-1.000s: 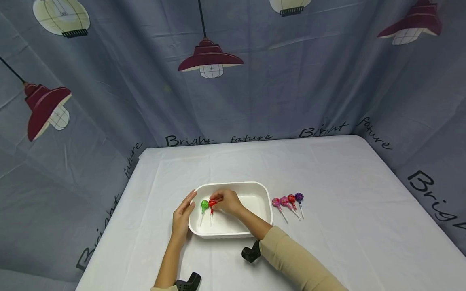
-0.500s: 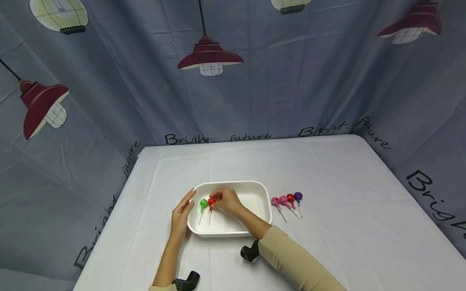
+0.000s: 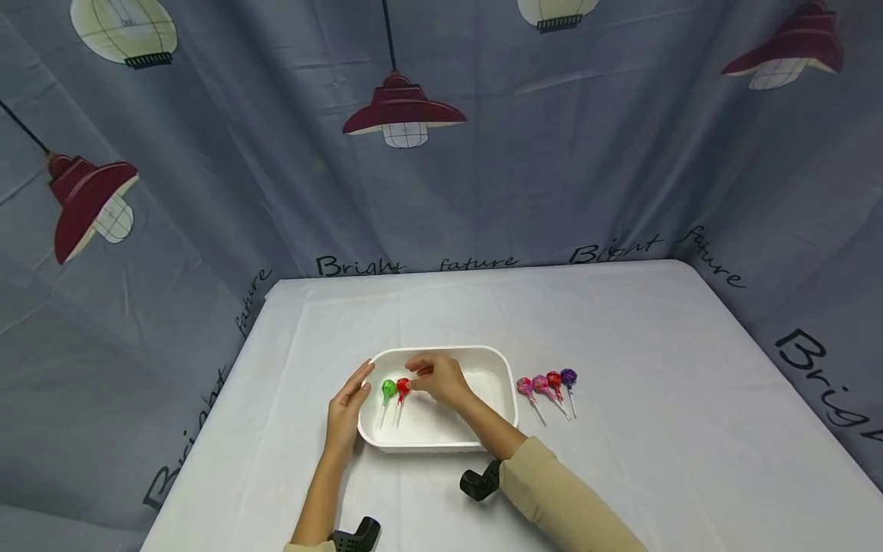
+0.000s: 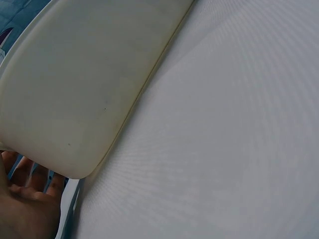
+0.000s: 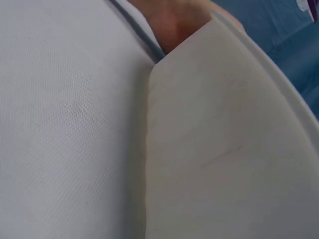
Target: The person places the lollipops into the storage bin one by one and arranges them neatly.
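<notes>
A white-covered worktop (image 3: 621, 322) fills the space before me, with a grey-blue backdrop (image 3: 524, 176) printed with dark-red lamps (image 3: 405, 105) behind it. Near the middle sits a shallow white tray (image 3: 458, 425). Just beyond its right side lie two pink lollipops (image 3: 540, 382), another red lollipop (image 3: 554, 380) and a purple lollipop (image 3: 569, 377), side by side. Inside, toward the left end, a green lollipop (image 3: 388, 389) and a red lollipop (image 3: 402, 387) lie next to each other, sticks pointing toward the person. From both wrists, the tray's outer wall blocks the view inside. The right forearm, in a tan sleeve (image 3: 566, 498), crosses the near rim. The right hand (image 3: 441, 379) is over the tray, fingers loosely bent and parted from the thumb, which is right by the red lollipop's head; I cannot tell whether they touch. The left hand (image 3: 347, 406) rests against the tray's left edge, fingers extended.
</notes>
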`<action>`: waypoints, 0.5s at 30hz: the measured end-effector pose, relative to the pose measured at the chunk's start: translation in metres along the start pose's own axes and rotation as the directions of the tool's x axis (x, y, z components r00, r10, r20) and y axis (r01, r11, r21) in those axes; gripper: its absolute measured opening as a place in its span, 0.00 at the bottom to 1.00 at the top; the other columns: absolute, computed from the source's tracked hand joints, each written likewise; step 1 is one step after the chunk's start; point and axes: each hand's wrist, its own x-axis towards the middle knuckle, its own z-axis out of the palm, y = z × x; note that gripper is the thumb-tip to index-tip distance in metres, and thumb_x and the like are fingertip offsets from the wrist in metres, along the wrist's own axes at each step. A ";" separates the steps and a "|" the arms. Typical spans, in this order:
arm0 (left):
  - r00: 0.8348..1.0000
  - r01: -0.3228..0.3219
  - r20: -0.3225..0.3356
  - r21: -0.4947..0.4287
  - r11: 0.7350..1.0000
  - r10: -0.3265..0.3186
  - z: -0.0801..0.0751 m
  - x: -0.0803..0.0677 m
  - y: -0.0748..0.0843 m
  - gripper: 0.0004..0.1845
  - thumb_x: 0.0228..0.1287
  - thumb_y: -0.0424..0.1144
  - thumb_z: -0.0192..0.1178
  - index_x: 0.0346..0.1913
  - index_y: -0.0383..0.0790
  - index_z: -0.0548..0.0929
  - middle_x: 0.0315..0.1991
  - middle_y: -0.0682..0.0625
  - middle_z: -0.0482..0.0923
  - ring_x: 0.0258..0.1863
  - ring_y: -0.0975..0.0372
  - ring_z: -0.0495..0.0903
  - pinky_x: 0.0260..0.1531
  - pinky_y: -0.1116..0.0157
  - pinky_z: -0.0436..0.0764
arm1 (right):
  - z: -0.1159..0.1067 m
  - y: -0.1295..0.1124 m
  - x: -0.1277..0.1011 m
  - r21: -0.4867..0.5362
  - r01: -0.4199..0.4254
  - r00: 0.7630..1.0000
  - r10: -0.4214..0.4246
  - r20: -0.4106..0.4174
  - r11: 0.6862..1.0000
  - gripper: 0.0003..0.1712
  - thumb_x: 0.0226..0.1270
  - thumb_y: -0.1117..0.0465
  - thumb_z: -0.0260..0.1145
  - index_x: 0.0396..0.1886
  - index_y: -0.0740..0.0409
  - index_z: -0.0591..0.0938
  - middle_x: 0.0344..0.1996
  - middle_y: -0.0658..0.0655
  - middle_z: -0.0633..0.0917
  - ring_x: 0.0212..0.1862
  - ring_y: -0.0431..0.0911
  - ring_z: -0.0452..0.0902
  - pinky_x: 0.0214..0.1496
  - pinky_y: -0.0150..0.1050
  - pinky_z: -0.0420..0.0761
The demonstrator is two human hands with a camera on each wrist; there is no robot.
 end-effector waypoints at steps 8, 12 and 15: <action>1.000 -0.004 0.004 0.005 1.000 0.004 0.001 -0.002 -0.001 0.19 0.68 0.32 0.50 0.61 0.39 0.73 0.65 0.52 0.64 0.67 0.64 0.57 0.63 0.75 0.56 | -0.011 -0.006 -0.014 0.102 -0.038 0.997 0.030 0.076 0.994 0.16 0.49 0.67 0.72 0.41 0.63 0.84 0.38 0.59 0.85 0.39 0.48 0.79 0.38 0.33 0.80; 1.000 0.013 0.006 -0.013 1.000 -0.013 0.002 -0.002 0.001 0.19 0.68 0.30 0.50 0.60 0.38 0.73 0.65 0.52 0.64 0.66 0.65 0.57 0.63 0.75 0.55 | -0.025 -0.009 -0.024 0.204 -0.044 0.993 0.021 0.114 0.978 0.18 0.51 0.67 0.71 0.44 0.67 0.82 0.41 0.62 0.83 0.41 0.49 0.79 0.39 0.33 0.80; 1.000 0.012 0.002 -0.004 1.000 -0.012 0.003 -0.003 0.006 0.19 0.68 0.30 0.50 0.60 0.39 0.74 0.65 0.53 0.65 0.66 0.66 0.57 0.63 0.75 0.56 | -0.043 -0.016 -0.030 0.270 -0.040 0.992 0.006 0.128 0.962 0.19 0.54 0.67 0.69 0.47 0.68 0.80 0.44 0.65 0.82 0.43 0.53 0.78 0.42 0.35 0.80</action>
